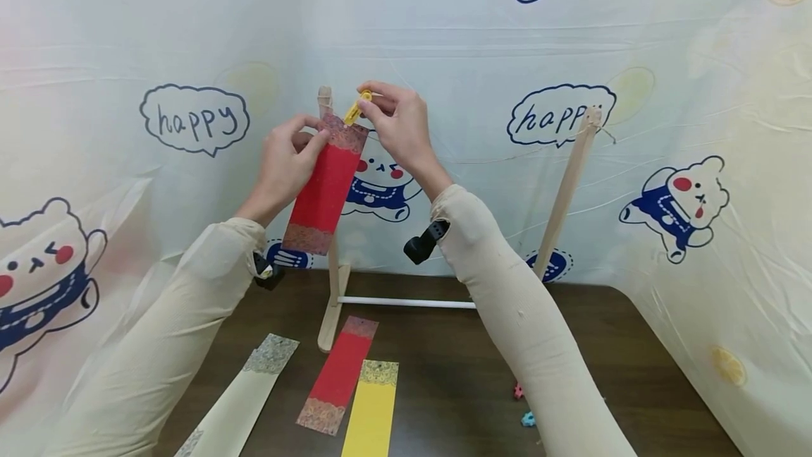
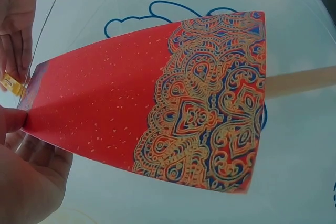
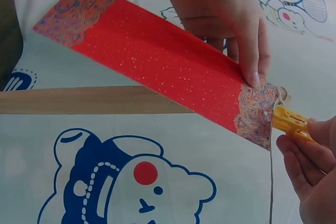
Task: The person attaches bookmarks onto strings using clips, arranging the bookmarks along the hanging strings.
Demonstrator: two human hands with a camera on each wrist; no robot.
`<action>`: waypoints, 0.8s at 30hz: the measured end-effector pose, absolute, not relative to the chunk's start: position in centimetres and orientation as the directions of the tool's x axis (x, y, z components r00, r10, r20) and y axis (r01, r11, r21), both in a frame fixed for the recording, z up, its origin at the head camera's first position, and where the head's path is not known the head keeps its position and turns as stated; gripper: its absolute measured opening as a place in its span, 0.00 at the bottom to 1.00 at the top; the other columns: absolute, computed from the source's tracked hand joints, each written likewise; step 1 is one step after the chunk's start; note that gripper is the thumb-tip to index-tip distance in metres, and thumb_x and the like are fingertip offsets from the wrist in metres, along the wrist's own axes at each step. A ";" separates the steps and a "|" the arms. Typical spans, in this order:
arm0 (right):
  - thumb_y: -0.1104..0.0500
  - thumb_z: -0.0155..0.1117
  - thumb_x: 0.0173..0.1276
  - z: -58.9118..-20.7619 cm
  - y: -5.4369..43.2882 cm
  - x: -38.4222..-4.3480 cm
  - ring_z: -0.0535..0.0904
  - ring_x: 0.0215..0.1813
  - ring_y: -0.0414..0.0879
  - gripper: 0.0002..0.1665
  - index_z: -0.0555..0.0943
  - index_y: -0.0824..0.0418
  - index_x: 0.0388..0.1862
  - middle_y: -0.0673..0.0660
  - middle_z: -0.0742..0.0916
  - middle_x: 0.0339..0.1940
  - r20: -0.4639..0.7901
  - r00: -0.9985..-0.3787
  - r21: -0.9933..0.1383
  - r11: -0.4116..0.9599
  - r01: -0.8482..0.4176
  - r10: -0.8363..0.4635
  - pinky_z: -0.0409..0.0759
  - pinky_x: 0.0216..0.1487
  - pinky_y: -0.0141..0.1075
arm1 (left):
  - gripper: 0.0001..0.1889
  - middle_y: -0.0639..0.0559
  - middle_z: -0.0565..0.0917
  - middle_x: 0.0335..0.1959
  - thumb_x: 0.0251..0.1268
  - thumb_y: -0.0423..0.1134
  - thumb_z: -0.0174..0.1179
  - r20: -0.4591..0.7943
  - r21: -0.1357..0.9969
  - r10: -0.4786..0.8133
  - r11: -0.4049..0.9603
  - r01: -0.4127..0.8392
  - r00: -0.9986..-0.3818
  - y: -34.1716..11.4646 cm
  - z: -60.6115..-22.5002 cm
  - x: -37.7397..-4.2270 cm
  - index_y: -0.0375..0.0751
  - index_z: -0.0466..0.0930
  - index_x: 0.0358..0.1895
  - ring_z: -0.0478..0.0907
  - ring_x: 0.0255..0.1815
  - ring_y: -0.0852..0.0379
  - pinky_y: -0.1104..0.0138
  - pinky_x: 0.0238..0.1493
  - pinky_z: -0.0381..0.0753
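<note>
My left hand (image 1: 287,161) pinches a red paper strip (image 1: 325,185) near its top, at the left edge. Both ends of the strip carry a lacy pattern; it hangs tilted in front of a wooden post (image 1: 325,101). Between thumb and fingers, my right hand (image 1: 401,122) holds a yellow clothespin (image 1: 357,108). In the right wrist view the tip of the clothespin (image 3: 289,120) is at the strip's patterned top edge, where a thin string (image 3: 271,182) runs along. The left thumb (image 2: 13,119) lies on the strip's face in the left wrist view.
A second red strip (image 1: 339,376), a yellow strip (image 1: 371,415) and pale strips (image 1: 247,393) lie on the dark table (image 1: 444,386). The wooden stand has a right post (image 1: 567,196) and a white crossbar (image 1: 406,302). Small pink (image 1: 518,391) and blue (image 1: 528,419) pieces lie by the right forearm.
</note>
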State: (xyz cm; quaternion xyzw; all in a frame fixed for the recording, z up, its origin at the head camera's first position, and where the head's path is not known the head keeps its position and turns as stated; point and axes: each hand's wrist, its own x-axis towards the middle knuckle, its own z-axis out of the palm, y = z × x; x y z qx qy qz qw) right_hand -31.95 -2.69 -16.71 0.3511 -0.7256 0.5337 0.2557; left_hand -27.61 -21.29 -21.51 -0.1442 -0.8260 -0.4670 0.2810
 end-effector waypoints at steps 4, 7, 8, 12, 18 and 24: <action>0.63 0.62 0.72 -16.5 -2.7 -32.1 0.87 0.49 0.46 0.15 0.83 0.66 0.55 0.61 0.89 0.49 0.742 -0.621 -0.596 0.175 -0.784 -0.252 0.82 0.50 0.31 | 0.19 0.45 0.86 0.48 0.75 0.53 0.53 0.605 0.692 -0.022 0.509 0.512 -0.796 -21.3 -21.3 -27.6 0.45 0.74 0.58 0.85 0.41 0.51 0.58 0.40 0.86; 0.63 0.62 0.73 -16.6 -2.7 -32.3 0.87 0.49 0.46 0.15 0.83 0.66 0.55 0.61 0.88 0.50 0.736 -0.628 -0.602 0.179 -0.778 -0.253 0.82 0.50 0.31 | 0.19 0.45 0.86 0.47 0.75 0.53 0.53 0.612 0.691 -0.021 0.502 0.521 -0.791 -21.3 -21.1 -27.5 0.44 0.74 0.58 0.85 0.41 0.50 0.57 0.41 0.86; 0.63 0.62 0.73 -16.6 -2.7 -32.4 0.87 0.50 0.45 0.15 0.83 0.67 0.55 0.61 0.88 0.50 0.734 -0.631 -0.605 0.180 -0.776 -0.252 0.82 0.50 0.31 | 0.19 0.45 0.86 0.47 0.75 0.53 0.53 0.612 0.692 -0.020 0.498 0.523 -0.791 -21.3 -21.1 -27.5 0.44 0.74 0.58 0.85 0.41 0.50 0.57 0.41 0.86; 0.63 0.62 0.73 -16.8 -2.8 -32.5 0.87 0.50 0.46 0.14 0.83 0.67 0.54 0.62 0.88 0.50 0.727 -0.641 -0.619 0.168 -0.767 -0.249 0.82 0.50 0.31 | 0.19 0.44 0.85 0.48 0.75 0.53 0.53 0.606 0.701 -0.018 0.485 0.523 -0.795 -21.5 -21.0 -27.3 0.45 0.74 0.58 0.85 0.42 0.49 0.57 0.40 0.86; 0.62 0.61 0.73 -17.1 -3.0 -32.4 0.86 0.46 0.47 0.17 0.81 0.68 0.57 0.62 0.89 0.47 0.722 -0.642 -0.625 0.156 -0.765 -0.258 0.83 0.47 0.31 | 0.20 0.44 0.85 0.49 0.75 0.53 0.53 0.582 0.716 -0.004 0.476 0.511 -0.813 -21.5 -21.1 -27.2 0.45 0.74 0.59 0.85 0.42 0.49 0.57 0.41 0.86; 0.60 0.59 0.75 -17.4 -3.1 -32.1 0.85 0.49 0.46 0.22 0.76 0.68 0.64 0.61 0.88 0.51 0.695 -0.662 -0.638 0.186 -0.747 -0.280 0.81 0.51 0.30 | 0.19 0.44 0.85 0.49 0.75 0.53 0.52 0.585 0.715 -0.009 0.478 0.511 -0.811 -21.6 -21.3 -27.4 0.45 0.73 0.58 0.85 0.43 0.50 0.57 0.41 0.86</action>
